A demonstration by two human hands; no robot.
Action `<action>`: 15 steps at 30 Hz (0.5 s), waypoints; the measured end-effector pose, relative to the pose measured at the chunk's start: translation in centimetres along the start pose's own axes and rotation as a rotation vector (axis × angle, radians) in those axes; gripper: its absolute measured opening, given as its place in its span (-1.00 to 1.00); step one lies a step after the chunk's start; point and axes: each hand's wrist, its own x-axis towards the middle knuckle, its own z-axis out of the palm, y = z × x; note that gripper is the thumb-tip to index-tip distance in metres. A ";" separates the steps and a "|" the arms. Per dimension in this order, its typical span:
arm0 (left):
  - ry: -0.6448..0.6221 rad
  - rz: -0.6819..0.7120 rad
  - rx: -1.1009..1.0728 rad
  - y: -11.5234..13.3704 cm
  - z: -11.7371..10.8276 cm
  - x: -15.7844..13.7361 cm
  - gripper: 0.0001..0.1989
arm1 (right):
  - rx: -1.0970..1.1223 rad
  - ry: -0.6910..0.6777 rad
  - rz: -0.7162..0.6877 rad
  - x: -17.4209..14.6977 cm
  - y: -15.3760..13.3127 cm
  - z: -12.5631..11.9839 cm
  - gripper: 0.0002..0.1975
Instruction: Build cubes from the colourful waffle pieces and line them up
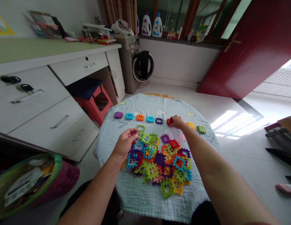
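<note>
Interlocking plastic building tiles, notched along their edges, lie in a mixed-colour heap (159, 159) on the cloth-covered round table (138, 203). Beyond the heap runs a spaced row of single tiles, from a purple tile (118, 115) at the left to a green tile (201, 129) at the right. In that row my right hand (177, 121) pinches a red tile (169, 121) at the tabletop. My left hand (126, 140) hovers at the heap's left edge, fingers loosely bent and apart, beside a light green window tile (145, 138). No tile shows in it.
White drawers (65, 122) and a red stool (95, 103) stand to the left. A full basket (58, 168) sits at the lower left. Behind the table are a washing machine (128, 62) and detergent bottles (146, 25). A red door (248, 47) stands at the right.
</note>
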 end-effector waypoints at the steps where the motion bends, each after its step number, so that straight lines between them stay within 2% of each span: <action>1: -0.001 -0.003 0.000 0.0 0.0 0.0 -0.64 | -0.002 -0.001 -0.001 0.0 0.1 0.1 -0.52; 10: -0.001 -0.013 0.005 -0.1 0.1 0.0 -0.65 | -0.002 0.015 -0.003 0.1 0.1 0.1 -0.47; 13: 0.000 -0.014 0.008 -0.1 0.0 0.1 -0.65 | 0.011 0.039 -0.004 -0.3 0.1 -0.1 -0.35; 15: 0.006 -0.008 0.011 0.1 -0.1 0.2 -0.66 | 0.056 0.110 0.000 -1.0 0.4 -0.4 -0.26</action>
